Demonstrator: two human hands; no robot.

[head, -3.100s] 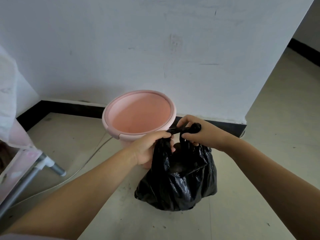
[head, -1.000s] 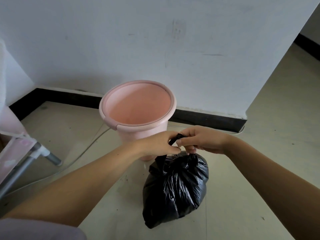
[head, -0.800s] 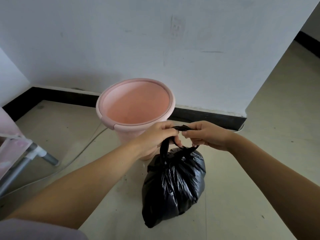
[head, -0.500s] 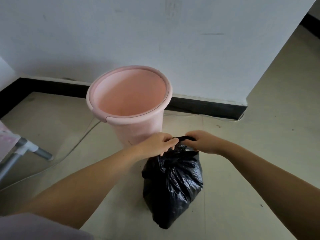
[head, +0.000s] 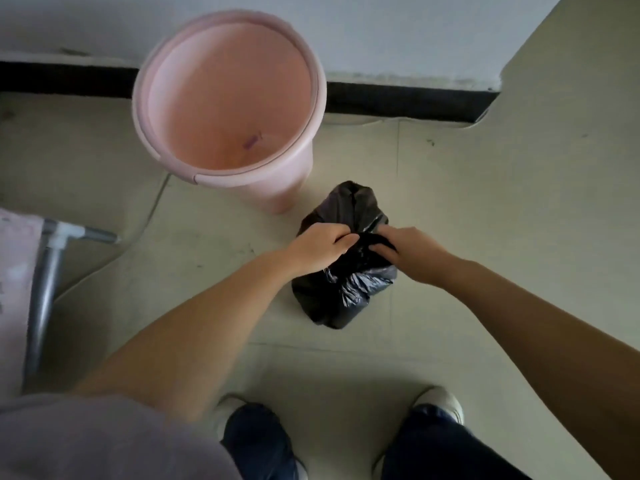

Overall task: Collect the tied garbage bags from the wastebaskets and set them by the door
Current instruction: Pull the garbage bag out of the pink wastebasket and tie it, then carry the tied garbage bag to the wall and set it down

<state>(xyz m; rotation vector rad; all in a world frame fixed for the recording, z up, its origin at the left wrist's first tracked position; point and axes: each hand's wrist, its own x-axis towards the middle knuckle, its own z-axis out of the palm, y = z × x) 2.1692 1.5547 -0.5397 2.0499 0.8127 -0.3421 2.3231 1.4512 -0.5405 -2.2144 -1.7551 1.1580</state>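
A small black garbage bag (head: 341, 292) rests on the floor just right of a pink wastebasket (head: 228, 98). My left hand (head: 320, 247) grips the bag's top from the left. My right hand (head: 407, 249) grips the same bunched top from the right. Both hands meet over the neck of the bag, and the knot itself is hidden under my fingers. The wastebasket stands upright against the wall with no liner in it, only a small purple scrap at its bottom.
A metal frame leg (head: 45, 292) with pink fabric stands at the left edge. A thin cable (head: 152, 209) runs across the floor beside the wastebasket. A white wall with black baseboard (head: 408, 102) ends at a corner on the right. My shoes (head: 438, 401) are below.
My view has tilted down steeply, so my feet now show. The bag has been lowered onto the floor and both hands press closer on its top.
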